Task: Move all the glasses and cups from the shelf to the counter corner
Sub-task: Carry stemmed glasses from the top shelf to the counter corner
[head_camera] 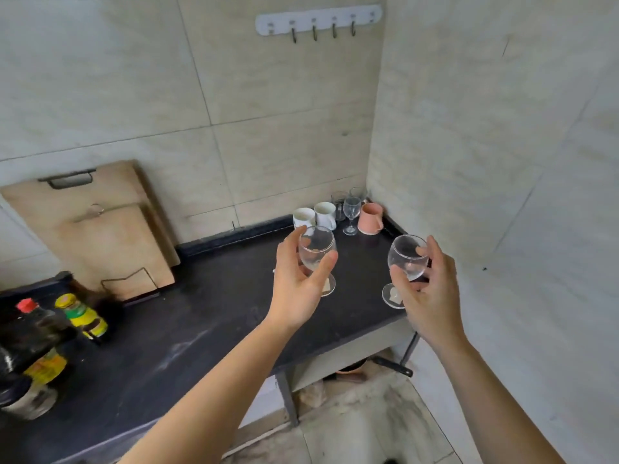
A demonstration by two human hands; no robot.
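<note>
My left hand [296, 283] grips a clear stemmed wine glass [316, 247] by its bowl, held above the black counter [187, 329]. My right hand [427, 293] holds a second clear wine glass [407, 257], tilted slightly, over the counter's right end. In the counter corner stand two white mugs [315, 216], a pink mug [370, 218], a small upright wine glass [351, 214] and two clear tumblers [339, 200] behind it. The shelf is out of view.
Two wooden cutting boards [100, 229] lean on the tiled wall at left, with a wire rack in front. Several sauce bottles [78, 314] crowd the counter's left end. A hook rail [318, 20] hangs high on the wall. A pan handle [392, 365] sticks out under the counter.
</note>
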